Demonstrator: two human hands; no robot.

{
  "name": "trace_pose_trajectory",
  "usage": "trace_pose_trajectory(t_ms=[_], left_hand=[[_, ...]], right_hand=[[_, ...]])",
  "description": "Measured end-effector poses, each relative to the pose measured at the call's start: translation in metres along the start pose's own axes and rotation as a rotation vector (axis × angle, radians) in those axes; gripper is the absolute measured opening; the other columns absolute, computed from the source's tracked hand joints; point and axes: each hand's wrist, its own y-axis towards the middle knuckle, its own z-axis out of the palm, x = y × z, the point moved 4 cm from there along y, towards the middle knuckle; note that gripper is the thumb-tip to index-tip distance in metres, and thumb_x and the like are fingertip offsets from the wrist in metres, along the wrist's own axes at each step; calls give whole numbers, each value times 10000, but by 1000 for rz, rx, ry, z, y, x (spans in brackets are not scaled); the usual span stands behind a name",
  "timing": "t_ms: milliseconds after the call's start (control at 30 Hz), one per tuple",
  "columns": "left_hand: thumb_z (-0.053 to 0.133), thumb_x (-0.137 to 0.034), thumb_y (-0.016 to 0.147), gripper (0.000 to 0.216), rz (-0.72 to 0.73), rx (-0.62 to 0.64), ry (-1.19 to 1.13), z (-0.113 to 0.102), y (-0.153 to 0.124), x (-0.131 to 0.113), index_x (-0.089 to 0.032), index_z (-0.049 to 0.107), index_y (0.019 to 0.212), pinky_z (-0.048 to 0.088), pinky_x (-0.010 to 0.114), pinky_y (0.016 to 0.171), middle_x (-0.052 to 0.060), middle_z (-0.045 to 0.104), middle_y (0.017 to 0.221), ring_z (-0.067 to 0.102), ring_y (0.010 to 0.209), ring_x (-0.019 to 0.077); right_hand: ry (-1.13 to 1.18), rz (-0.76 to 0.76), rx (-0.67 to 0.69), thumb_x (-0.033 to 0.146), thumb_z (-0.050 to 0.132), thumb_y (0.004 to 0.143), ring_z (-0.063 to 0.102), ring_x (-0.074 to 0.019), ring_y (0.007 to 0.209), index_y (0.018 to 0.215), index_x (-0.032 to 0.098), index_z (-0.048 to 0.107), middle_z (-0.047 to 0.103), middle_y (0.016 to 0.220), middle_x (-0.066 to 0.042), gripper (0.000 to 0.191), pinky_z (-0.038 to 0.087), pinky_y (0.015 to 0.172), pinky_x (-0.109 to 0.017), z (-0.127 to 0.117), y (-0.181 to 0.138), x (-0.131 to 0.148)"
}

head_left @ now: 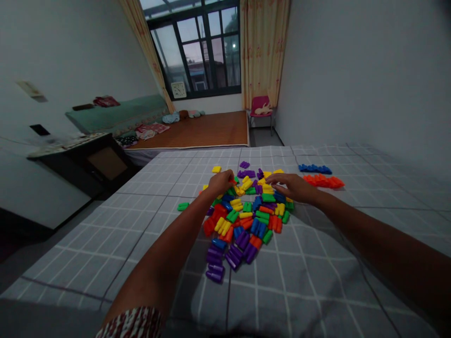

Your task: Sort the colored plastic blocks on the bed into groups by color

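Observation:
A loose heap of small plastic building blocks (pixel 247 215) in red, yellow, green, blue and purple lies in front of me. At the far left of the heap is my left hand (pixel 221 182), its fingers curled down and closed; a bit of red shows at the fingertips, and what they grip is hidden. My right hand (pixel 291 186) reaches over the far right side, thumb and fingers apart beside some yellow blocks (pixel 267 188), with nothing visible between them. Purple blocks (pixel 214 271) lie along the near edge.
Right of the heap lie a joined row of blue blocks (pixel 315 168) and a joined row of red-orange blocks (pixel 324 181). A grey checked cloth (pixel 141 225) covers the surface. Beyond are a bed (pixel 207 131), a red chair (pixel 260 104) and a dark cabinet (pixel 95 164).

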Motion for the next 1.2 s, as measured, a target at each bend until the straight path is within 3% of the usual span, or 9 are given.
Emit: trace_pose_trajectory(t_ms=[67,200,300,500,633,733,933,1067,1200], left_hand=[[683,-312,759,223,27,-18,-227,-1,-7,-14,-187,632,937,487,280,709,45,701,878,645,818,184],[728,-473,701,364,-42,8,-989,4,-22,-46,-161,631,863,519,285,672,13,672,788,624,701,140],[798,-474,610,405,-104,44,-1173,11,-31,-69,-165,612,793,520,277,655,-20,634,726,594,653,114],[751,-539,644,426,-156,99,-1263,30,-37,-93,-174,570,769,526,273,642,-21,615,701,593,615,100],[723,-571,656,446,-145,168,-1160,34,-45,-90,-174,616,828,523,263,634,29,668,845,661,759,160],[729,-562,654,441,-123,169,-1048,32,-54,-77,-172,647,842,527,286,646,41,682,841,675,816,209],[720,-573,667,435,-147,119,-1005,24,-64,-60,-183,669,851,525,299,670,53,702,836,680,838,229],[726,-575,652,438,-161,124,-986,23,-66,-64,-185,675,845,527,310,680,62,703,824,675,847,240],[727,-596,634,449,-122,106,-962,10,-68,-70,-187,683,815,534,325,658,66,703,806,675,814,247]], right_hand=[[41,25,-29,247,509,851,669,-204,911,1128,255,655,678,1155,-56,314,546,837,-386,3,3,4],[216,75,-132,312,567,843,662,-201,922,1198,258,610,646,1160,-72,362,574,778,-363,10,9,14],[311,46,-155,381,675,776,655,-204,943,1226,266,589,610,1191,-77,472,576,792,-367,16,11,22],[297,69,-111,375,707,753,662,-186,853,1173,273,608,654,1084,-47,444,563,775,-358,15,-4,22],[173,95,-38,370,709,739,644,-207,918,1136,250,622,670,1087,-54,424,549,752,-347,5,-35,1],[114,229,-32,372,667,767,653,-210,901,1157,226,618,672,1100,-78,419,549,699,-328,-16,-69,-35],[-77,531,-139,361,641,771,656,-232,951,1170,252,621,694,1080,-68,414,530,806,-374,-79,-124,-99],[-148,527,-18,407,637,778,661,-227,910,1122,240,642,705,1043,-63,382,514,804,-361,-66,-122,-98],[-245,509,-13,410,625,791,646,-234,924,1146,225,644,692,1084,-83,400,502,785,-362,-42,-112,-92]])
